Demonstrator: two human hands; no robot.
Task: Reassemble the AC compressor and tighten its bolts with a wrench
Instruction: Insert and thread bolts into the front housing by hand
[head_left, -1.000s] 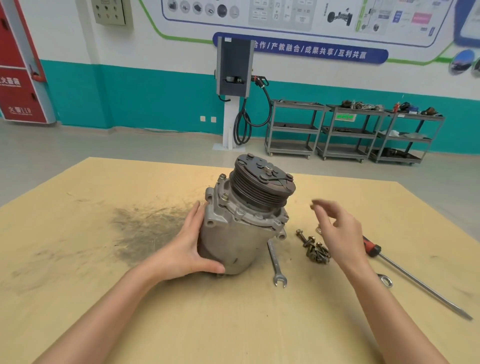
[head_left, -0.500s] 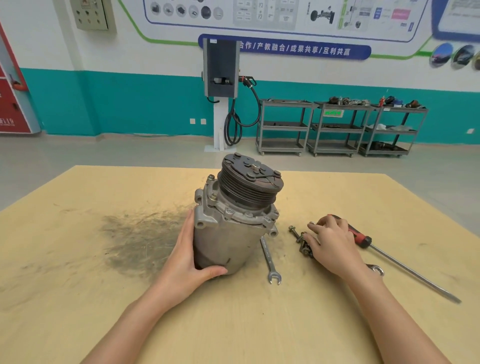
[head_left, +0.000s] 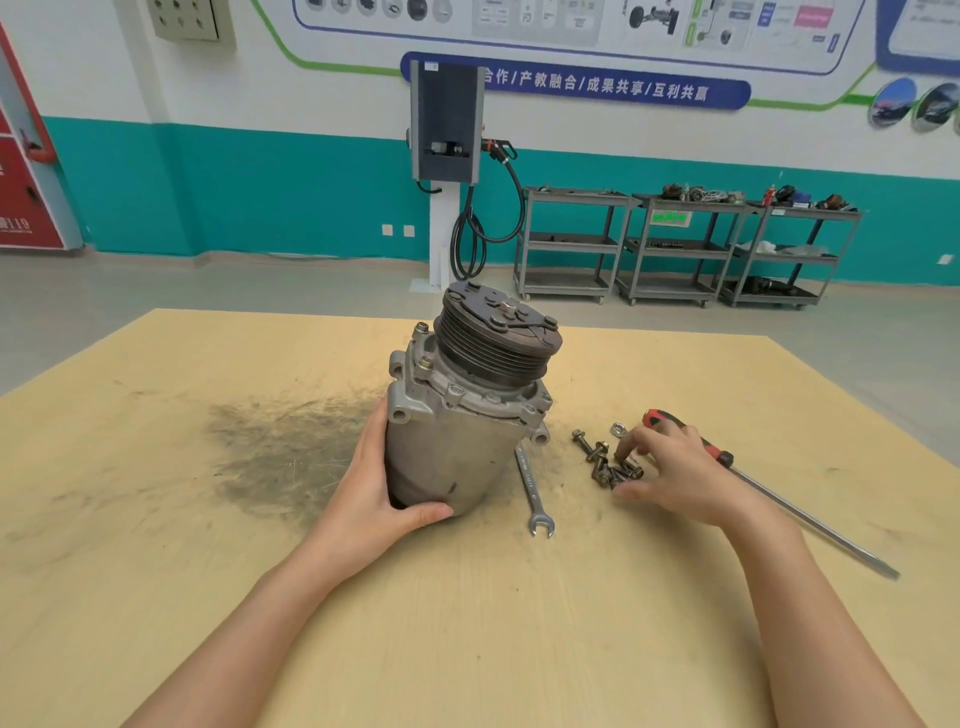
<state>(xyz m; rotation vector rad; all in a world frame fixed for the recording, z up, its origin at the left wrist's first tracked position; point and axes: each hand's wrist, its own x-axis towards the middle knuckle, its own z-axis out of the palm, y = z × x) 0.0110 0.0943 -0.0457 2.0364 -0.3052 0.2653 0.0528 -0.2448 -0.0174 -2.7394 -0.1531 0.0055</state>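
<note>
The grey AC compressor (head_left: 457, 415) stands upright, slightly tilted, on the wooden table (head_left: 467, 623), its dark pulley on top. My left hand (head_left: 374, 488) grips its lower left side, thumb under the front. A small pile of bolts (head_left: 610, 465) lies to the right of it. My right hand (head_left: 670, 473) rests over that pile, fingertips pinching at the bolts; whether one is gripped cannot be told. An open-ended wrench (head_left: 532, 493) lies flat between the compressor and the bolts.
A long screwdriver with a red and black handle (head_left: 769, 493) lies diagonally behind my right hand. A dark greasy smear (head_left: 280, 452) marks the table left of the compressor. Grey shelf carts (head_left: 675, 249) and a charging post (head_left: 447, 156) stand far behind.
My right hand came down from above the table onto the bolt pile and now picks at the bolts with its fingertips. My left hand kept its hold on the compressor.
</note>
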